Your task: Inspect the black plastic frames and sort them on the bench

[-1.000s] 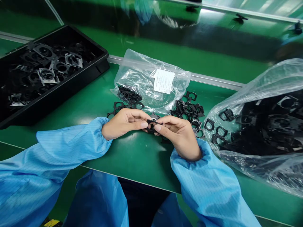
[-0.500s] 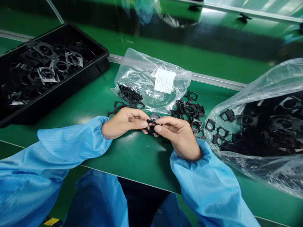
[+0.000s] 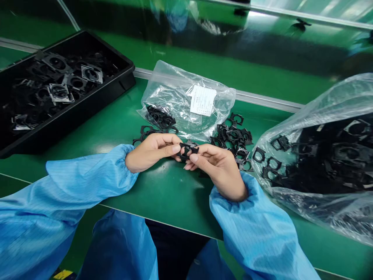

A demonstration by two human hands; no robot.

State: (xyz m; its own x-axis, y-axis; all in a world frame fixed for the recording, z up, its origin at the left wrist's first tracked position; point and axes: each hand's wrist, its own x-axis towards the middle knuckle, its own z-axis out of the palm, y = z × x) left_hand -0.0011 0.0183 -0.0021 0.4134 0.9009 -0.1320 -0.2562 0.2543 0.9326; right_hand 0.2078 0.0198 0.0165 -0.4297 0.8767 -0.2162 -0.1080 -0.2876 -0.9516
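Between my two hands is a small black plastic frame with a round opening (image 3: 184,157), held just above the green table (image 3: 175,198). My left hand (image 3: 155,151) pinches its left side with thumb and fingers. On the other side, my right hand (image 3: 218,165) grips its right end, thumb in front. Beyond my left hand lie several flat black rings (image 3: 145,129). A heap of similar black frames (image 3: 233,136) sits just past my right hand. Part of another pale piece shows behind the held frame, mostly hidden by my fingers.
A clear plastic bag with a white label (image 3: 203,100) lies behind my hands, black parts at its mouth. At left stands a black bin (image 3: 96,95) full of black and silvery parts. A large clear bag (image 3: 279,128) of black frames lies open at right.
The held black frame has tilted so its face and round opening now show, where its thin edge showed before. My fingers shifted slightly around it; both hands stay in place.
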